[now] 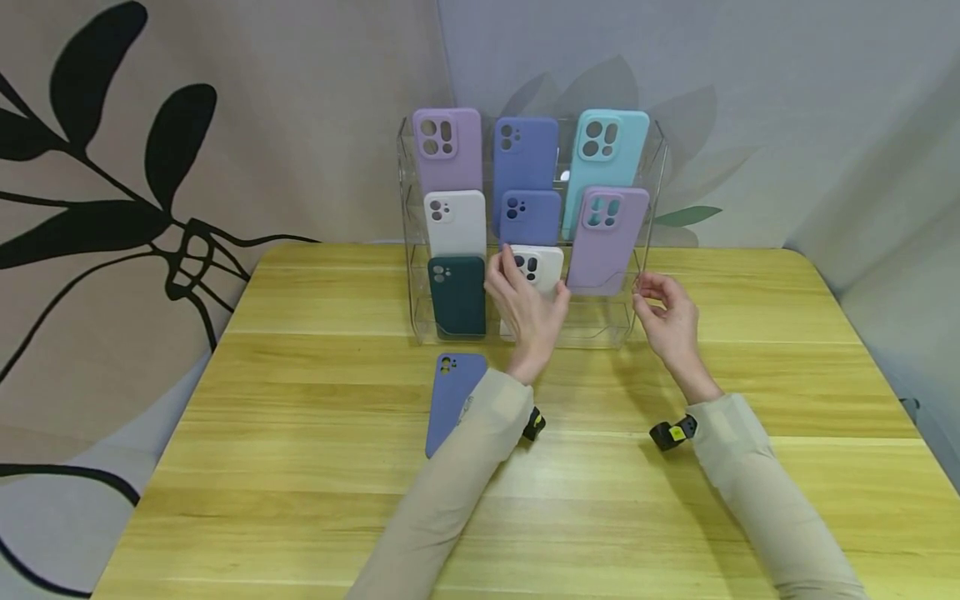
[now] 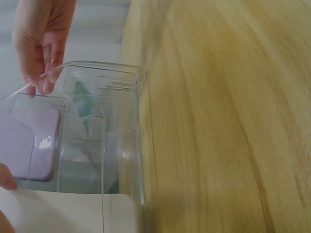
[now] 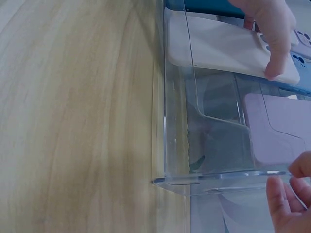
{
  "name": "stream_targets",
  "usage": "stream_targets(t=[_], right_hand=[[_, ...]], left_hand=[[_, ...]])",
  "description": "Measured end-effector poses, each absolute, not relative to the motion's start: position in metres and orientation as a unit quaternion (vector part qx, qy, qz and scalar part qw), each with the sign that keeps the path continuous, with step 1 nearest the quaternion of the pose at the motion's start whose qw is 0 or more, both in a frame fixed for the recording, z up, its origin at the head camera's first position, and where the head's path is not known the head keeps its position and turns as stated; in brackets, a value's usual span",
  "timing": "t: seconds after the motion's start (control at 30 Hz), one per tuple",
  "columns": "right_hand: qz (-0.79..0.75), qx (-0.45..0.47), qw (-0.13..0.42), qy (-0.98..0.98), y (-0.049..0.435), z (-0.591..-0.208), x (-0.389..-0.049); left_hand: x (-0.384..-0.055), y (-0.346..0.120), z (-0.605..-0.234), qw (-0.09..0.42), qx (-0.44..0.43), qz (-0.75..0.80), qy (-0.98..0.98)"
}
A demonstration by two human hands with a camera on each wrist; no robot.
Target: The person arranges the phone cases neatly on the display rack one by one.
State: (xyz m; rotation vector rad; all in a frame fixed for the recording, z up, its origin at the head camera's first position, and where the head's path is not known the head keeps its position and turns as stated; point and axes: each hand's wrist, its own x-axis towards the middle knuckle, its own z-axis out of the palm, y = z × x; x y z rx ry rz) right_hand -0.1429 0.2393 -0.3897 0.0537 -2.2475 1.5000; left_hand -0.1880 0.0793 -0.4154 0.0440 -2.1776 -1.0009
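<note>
My left hand holds a white phone case between thumb and fingers at its two sides. That case stands in the bottom tier of a clear acrylic display rack, in the middle, and the hand covers part of it. In the right wrist view its lower end lies behind the rack's front lip. At the rack's right side, my right hand pinches the edge of the clear side panel. Just left of that hand, a light purple phone case leans in the middle tier.
A dark green case stands bottom left, a white one above it. More purple, blue and cyan cases fill the upper tiers. A blue case lies on the wooden table, partly under the left forearm. A wall stands behind.
</note>
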Motion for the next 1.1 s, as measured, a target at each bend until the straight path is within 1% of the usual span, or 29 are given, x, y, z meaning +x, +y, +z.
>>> stream_targets(t=[0.1, 0.3, 0.53, 0.63, 0.8, 1.0, 1.1], right_hand=[[0.544, 0.018, 0.220, -0.809, 0.240, -0.393, -0.145], [0.551, 0.015, 0.218, -0.805, 0.250, -0.413, -0.156], [0.529, 0.022, 0.227, -0.818, 0.254, -0.419, -0.157], [0.526, 0.019, 0.224, -0.820, 0.254, -0.419, -0.156], [0.531, 0.013, 0.215, -0.820, 0.253, -0.416, -0.155], [0.531, 0.022, 0.221, -0.818, 0.241, -0.396, -0.144], [0.530, 0.022, 0.221, -0.819, 0.239, -0.390, -0.142]], left_hand=[[-0.187, 0.078, -0.416, 0.366, 0.018, -0.394, -0.843], [-0.181, 0.072, -0.412, 0.355, 0.007, -0.399, -0.846], [-0.165, 0.049, -0.397, 0.336, -0.021, -0.403, -0.851], [-0.158, 0.035, -0.395, 0.317, -0.021, -0.404, -0.858], [-0.146, 0.014, -0.396, 0.271, -0.022, -0.390, -0.879], [-0.134, -0.007, -0.405, 0.225, -0.034, -0.351, -0.908], [-0.129, -0.016, -0.410, 0.193, -0.039, -0.330, -0.923]])
